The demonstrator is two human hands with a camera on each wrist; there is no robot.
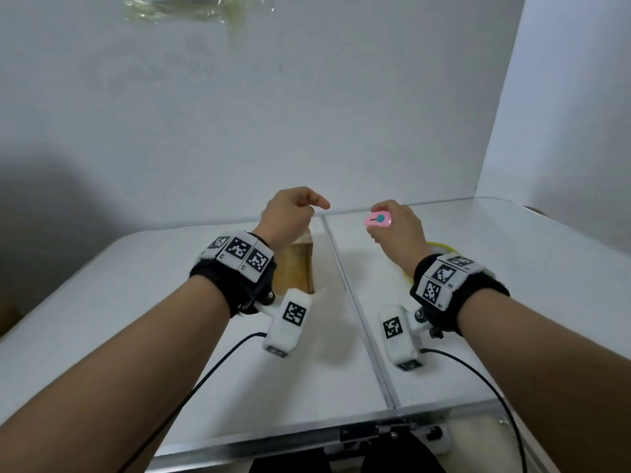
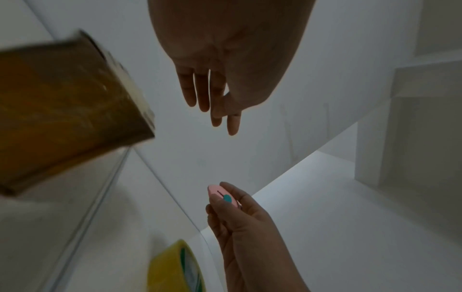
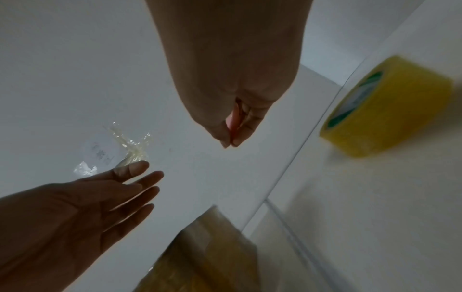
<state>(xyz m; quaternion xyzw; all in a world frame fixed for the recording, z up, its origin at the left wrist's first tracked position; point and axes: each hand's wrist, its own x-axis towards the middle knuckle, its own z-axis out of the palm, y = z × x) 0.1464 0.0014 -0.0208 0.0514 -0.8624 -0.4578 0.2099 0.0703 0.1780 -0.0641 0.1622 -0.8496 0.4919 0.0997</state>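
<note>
My right hand (image 1: 399, 235) grips the little pink cutter (image 1: 378, 220), just right of the middle in the head view. My left hand (image 1: 290, 216) hangs empty and loose above the brown box (image 1: 297, 268) on the tabletop (image 1: 136, 302). A slipping blade could nick those near fingers.

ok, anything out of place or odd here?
Yes: a crumpled wad of clear tape is stuck high on the wall, above the table, like scrap. The box and yellow tape roll look normal.
</note>
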